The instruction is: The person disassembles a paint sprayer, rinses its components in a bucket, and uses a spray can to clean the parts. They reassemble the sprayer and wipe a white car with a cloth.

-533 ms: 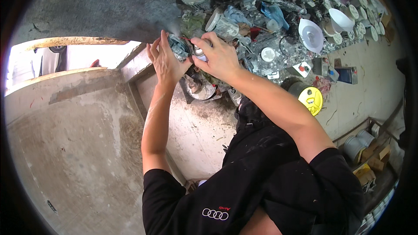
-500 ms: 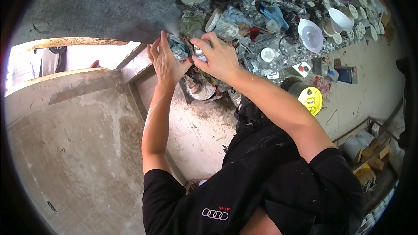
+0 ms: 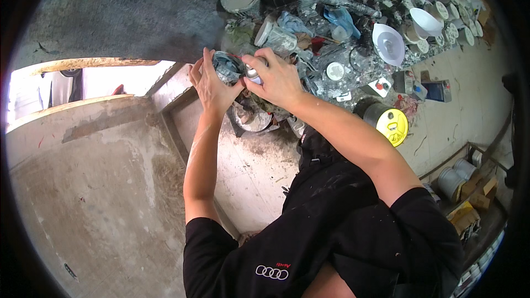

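My right hand [image 3: 277, 77] is wrapped round a small spray can [image 3: 254, 72] with a silvery top and a pale body. A red bit shows at its nozzle end, near the fingertips. Close on the left, my left hand [image 3: 214, 85] is raised with its fingers stretched upward and its thumb spread toward the can. The thumb tip lies at or against the can; I cannot tell if they touch. Between the two hands shows a crumpled blue-grey round thing [image 3: 227, 68], partly hidden by my left fingers.
A cluttered, paint-spattered bench holds rags, a lidded tin [image 3: 240, 0], white bowls [image 3: 388, 44] and several pale lids. Beside it stands a drum with a yellow top [image 3: 392, 127]. A dark grey panel [image 3: 143, 16] spans the upper left, above a bare wall [image 3: 99, 176].
The pale spray mist above my hands has faded. The view has shifted a little, and both hands sit slightly lower in it, the can still in my right hand.
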